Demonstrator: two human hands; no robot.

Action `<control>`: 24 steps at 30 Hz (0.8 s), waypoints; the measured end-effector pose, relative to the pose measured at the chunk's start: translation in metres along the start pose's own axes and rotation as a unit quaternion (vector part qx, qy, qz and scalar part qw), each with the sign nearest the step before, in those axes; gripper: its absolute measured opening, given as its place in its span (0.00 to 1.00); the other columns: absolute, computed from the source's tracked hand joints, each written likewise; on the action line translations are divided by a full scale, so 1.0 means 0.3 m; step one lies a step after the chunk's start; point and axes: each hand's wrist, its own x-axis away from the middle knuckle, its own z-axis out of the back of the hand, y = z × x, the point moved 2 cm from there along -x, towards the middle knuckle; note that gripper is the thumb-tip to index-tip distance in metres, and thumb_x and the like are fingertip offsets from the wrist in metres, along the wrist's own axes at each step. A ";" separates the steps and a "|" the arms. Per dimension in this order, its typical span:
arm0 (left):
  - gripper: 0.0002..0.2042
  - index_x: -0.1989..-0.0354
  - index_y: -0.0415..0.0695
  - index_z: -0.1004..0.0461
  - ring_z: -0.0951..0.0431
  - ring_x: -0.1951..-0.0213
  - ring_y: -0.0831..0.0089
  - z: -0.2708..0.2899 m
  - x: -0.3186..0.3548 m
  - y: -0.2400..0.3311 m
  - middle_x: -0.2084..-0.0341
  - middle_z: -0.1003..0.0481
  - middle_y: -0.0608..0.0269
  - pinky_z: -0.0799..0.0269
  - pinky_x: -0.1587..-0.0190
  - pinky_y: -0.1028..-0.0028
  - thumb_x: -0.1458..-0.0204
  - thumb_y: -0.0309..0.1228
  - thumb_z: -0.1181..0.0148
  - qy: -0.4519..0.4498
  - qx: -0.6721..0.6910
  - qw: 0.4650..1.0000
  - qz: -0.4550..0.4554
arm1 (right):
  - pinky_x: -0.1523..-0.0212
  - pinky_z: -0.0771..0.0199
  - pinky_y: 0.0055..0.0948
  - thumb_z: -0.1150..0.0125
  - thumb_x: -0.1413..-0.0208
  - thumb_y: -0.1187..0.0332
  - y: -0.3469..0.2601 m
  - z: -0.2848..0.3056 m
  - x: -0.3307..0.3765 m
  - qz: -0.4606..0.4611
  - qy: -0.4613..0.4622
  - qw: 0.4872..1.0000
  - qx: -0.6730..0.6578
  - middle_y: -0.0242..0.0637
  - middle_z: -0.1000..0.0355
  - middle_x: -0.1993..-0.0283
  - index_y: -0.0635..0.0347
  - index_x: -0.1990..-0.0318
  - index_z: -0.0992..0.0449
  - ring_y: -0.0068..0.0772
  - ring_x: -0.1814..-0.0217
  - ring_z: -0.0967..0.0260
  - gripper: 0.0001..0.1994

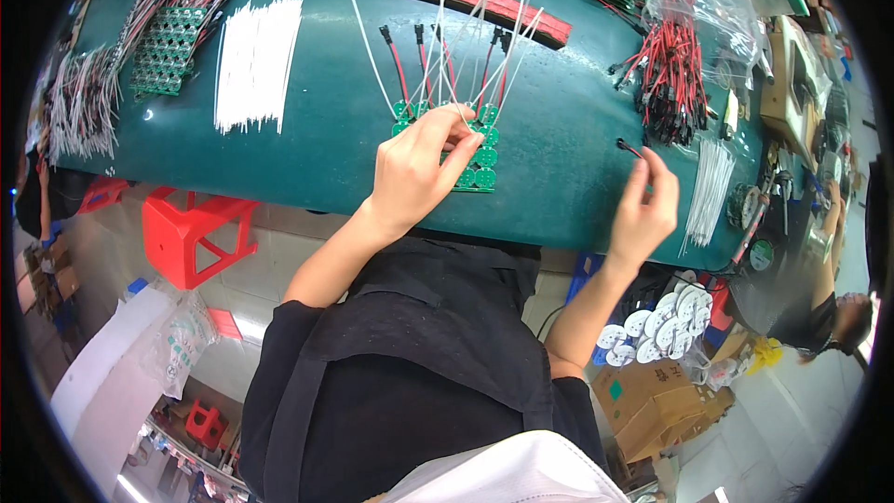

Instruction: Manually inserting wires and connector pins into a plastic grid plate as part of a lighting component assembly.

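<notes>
A green circuit board panel (485, 157) lies on the table in front of me, with white cable ties (370, 48) and red-and-black connector leads (397, 63) standing up from its far rows. Over the panel is my left hand (421, 166), thumb and forefinger pinched on a white cable tie; the hand hides part of the board. Off to the right, my right hand (648, 203) is closed on a short connector lead (629, 146), its black plug sticking out past the fingertips. Further right of that hand lies a bundle of white cable ties (711, 188).
Beyond the panel lies a red foam-like bar (480, 6). A pile of connector leads (672, 79) sits at the far right, white ties (258, 63) and wired boards (166, 51) at left. A red stool (197, 235) stands below the table edge; another person (819, 307) is at right.
</notes>
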 end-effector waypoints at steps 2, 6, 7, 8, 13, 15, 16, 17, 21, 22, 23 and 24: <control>0.16 0.55 0.38 0.28 0.17 0.70 0.74 -0.013 -0.008 0.007 0.72 0.21 0.59 0.20 0.68 0.78 0.51 0.20 0.32 -0.006 0.006 1.000 -0.001 | 0.64 0.26 0.34 0.42 0.40 0.73 0.124 0.047 -0.020 -0.013 -0.006 0.999 0.050 0.41 0.27 0.61 0.60 0.55 0.22 0.40 0.64 0.27 0.08; 0.20 0.53 0.42 0.32 0.21 0.76 0.74 -0.025 -0.006 -0.001 0.76 0.23 0.67 0.26 0.74 0.76 0.51 0.27 0.30 0.014 -0.023 1.000 0.016 | 0.61 0.27 0.34 0.39 0.41 0.71 0.246 0.072 -0.042 -0.027 -0.096 0.992 0.083 0.43 0.31 0.59 0.59 0.54 0.23 0.38 0.63 0.30 0.09; 0.19 0.54 0.42 0.33 0.22 0.76 0.74 -0.026 -0.007 -0.003 0.77 0.24 0.67 0.26 0.74 0.76 0.51 0.28 0.30 0.017 -0.021 0.999 0.019 | 0.62 0.28 0.33 0.38 0.42 0.71 0.244 0.065 -0.047 -0.054 -0.121 0.990 0.052 0.42 0.32 0.61 0.59 0.55 0.23 0.37 0.64 0.31 0.08; 0.19 0.54 0.42 0.33 0.22 0.76 0.74 -0.024 -0.006 0.004 0.77 0.24 0.67 0.26 0.74 0.76 0.51 0.28 0.30 0.018 -0.015 1.000 0.018 | 0.63 0.28 0.32 0.37 0.43 0.72 0.251 0.065 -0.045 -0.031 -0.120 0.992 0.033 0.41 0.34 0.63 0.61 0.58 0.24 0.34 0.67 0.33 0.07; 0.23 0.57 0.40 0.34 0.25 0.64 0.61 -0.011 0.026 0.036 0.67 0.28 0.58 0.28 0.62 0.66 0.57 0.32 0.26 -0.063 -0.067 0.995 -0.021 | 0.69 0.29 0.29 0.36 0.48 0.75 0.210 0.062 -0.018 -0.032 -0.191 0.980 -0.041 0.39 0.32 0.69 0.66 0.68 0.27 0.33 0.72 0.32 0.05; 0.25 0.57 0.38 0.35 0.28 0.62 0.57 -0.010 0.036 0.026 0.65 0.30 0.56 0.31 0.58 0.62 0.59 0.32 0.26 -0.057 -0.062 0.996 -0.040 | 0.68 0.29 0.28 0.36 0.50 0.77 0.159 0.043 0.009 0.008 -0.178 0.983 -0.034 0.39 0.32 0.68 0.66 0.69 0.27 0.32 0.72 0.32 0.05; 0.23 0.58 0.39 0.34 0.28 0.62 0.57 -0.002 0.038 0.022 0.65 0.30 0.56 0.31 0.58 0.62 0.58 0.31 0.26 -0.047 -0.052 0.996 -0.052 | 0.68 0.28 0.26 0.36 0.50 0.78 0.103 0.035 0.023 -0.024 -0.165 0.980 -0.108 0.38 0.31 0.68 0.65 0.70 0.29 0.29 0.72 0.32 0.06; 0.22 0.59 0.39 0.33 0.28 0.61 0.57 -0.002 0.031 0.016 0.66 0.30 0.56 0.31 0.58 0.63 0.58 0.31 0.27 -0.041 -0.044 0.996 -0.062 | 0.68 0.27 0.25 0.37 0.49 0.79 0.090 0.012 0.044 -0.054 -0.175 0.965 -0.189 0.37 0.31 0.67 0.65 0.70 0.30 0.25 0.71 0.31 0.06; 0.19 0.59 0.40 0.30 0.26 0.63 0.63 0.039 0.008 0.015 0.65 0.28 0.57 0.29 0.61 0.67 0.56 0.30 0.27 -0.016 -0.074 0.995 -0.068 | 0.72 0.27 0.26 0.37 0.47 0.79 -0.071 -0.067 0.149 -0.048 -0.126 0.913 -0.386 0.38 0.28 0.68 0.64 0.66 0.31 0.23 0.73 0.31 0.07; 0.19 0.57 0.39 0.29 0.25 0.65 0.69 0.054 0.012 0.034 0.65 0.27 0.58 0.28 0.63 0.71 0.54 0.30 0.28 -0.069 0.037 0.997 0.025 | 0.75 0.28 0.27 0.36 0.48 0.79 -0.108 -0.085 0.177 0.014 -0.108 0.939 -0.326 0.37 0.29 0.70 0.63 0.66 0.31 0.27 0.75 0.31 0.08; 0.18 0.56 0.39 0.28 0.24 0.66 0.74 0.056 0.025 0.049 0.65 0.26 0.59 0.28 0.65 0.74 0.53 0.29 0.28 -0.119 0.149 0.975 0.118 | 0.75 0.29 0.29 0.35 0.50 0.79 -0.169 -0.082 0.166 0.138 -0.095 0.951 -0.260 0.37 0.29 0.71 0.62 0.67 0.31 0.33 0.75 0.31 0.09; 0.17 0.54 0.38 0.26 0.24 0.68 0.80 0.048 0.037 0.059 0.66 0.24 0.62 0.27 0.67 0.78 0.51 0.28 0.29 -0.136 0.238 0.951 0.142 | 0.75 0.30 0.30 0.34 0.52 0.80 -0.209 -0.100 0.164 0.211 -0.088 0.935 -0.270 0.37 0.30 0.72 0.61 0.67 0.31 0.35 0.75 0.31 0.10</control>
